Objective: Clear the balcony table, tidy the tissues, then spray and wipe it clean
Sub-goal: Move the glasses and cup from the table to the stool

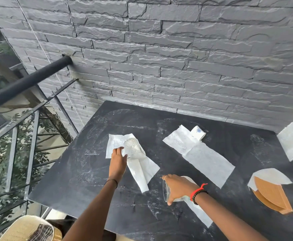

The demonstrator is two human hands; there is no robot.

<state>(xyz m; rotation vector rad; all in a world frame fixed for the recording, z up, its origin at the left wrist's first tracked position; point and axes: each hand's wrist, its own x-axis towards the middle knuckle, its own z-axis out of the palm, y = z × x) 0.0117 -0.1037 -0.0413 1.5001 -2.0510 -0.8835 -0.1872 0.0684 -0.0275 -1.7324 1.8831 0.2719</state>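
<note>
Balcony corner: dark table [69, 185], its top smeared with pale streaks, set against a grey stone-clad wall [159, 49], with a metal railing [20, 84] to the left.

1. Right hand [178, 188]: fingers curled round a clear tumbler [166, 190], carried tipped sideways near the front of the tabletop, rim facing left.
2. Left hand [118, 159]: fingertips and thumb against a fallen glass [133, 149] lying on its side at mid-table. Whether the grip has closed cannot be told.
3. Handling, both glasses: likely rigid, smooth, breakable and fairly light. Best taken round the body, not by the thin rim. The lying one may roll or drag its paper along.
4. Creased tissue [142, 173]: beneath the fallen glass. Soft, weightless and easily torn, so pinch an edge or gather it whole.
5. Long tissue [208, 160]: flat, right of centre.
6. Third tissue [199, 214]: partly hidden under the right wrist.
7. Small folded packet [198, 133], blue print, touching the long tissue's far end.
8. Wooden wedge holder [272, 195], near the right edge, paper tucked over it.
9. Woven seat [26, 228], lower left, off the table.
</note>
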